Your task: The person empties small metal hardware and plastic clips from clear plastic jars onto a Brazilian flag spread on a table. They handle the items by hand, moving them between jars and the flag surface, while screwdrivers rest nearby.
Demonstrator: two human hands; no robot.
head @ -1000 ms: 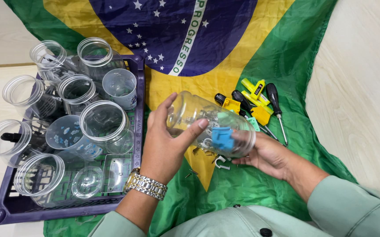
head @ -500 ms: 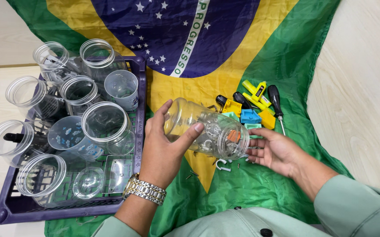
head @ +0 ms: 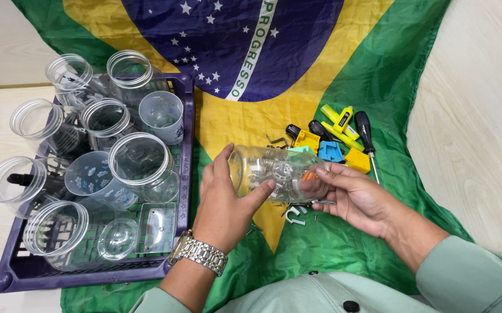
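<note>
Both hands grip one clear jar (head: 277,173) lying sideways above the flag (head: 332,243) — left hand (head: 225,200) wrapping its base, right hand (head: 352,194) at its mouth (long axis left-right).

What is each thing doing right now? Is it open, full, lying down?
Clear plastic jar: on its side, small parts inside, held by both hands.
Left hand: gripping the jar's base end.
Right hand: fingers at the jar's mouth.
Purple plastic crate: full of lidless clear jars.
Black-handled screwdriver: lying flat on the flag.
</note>
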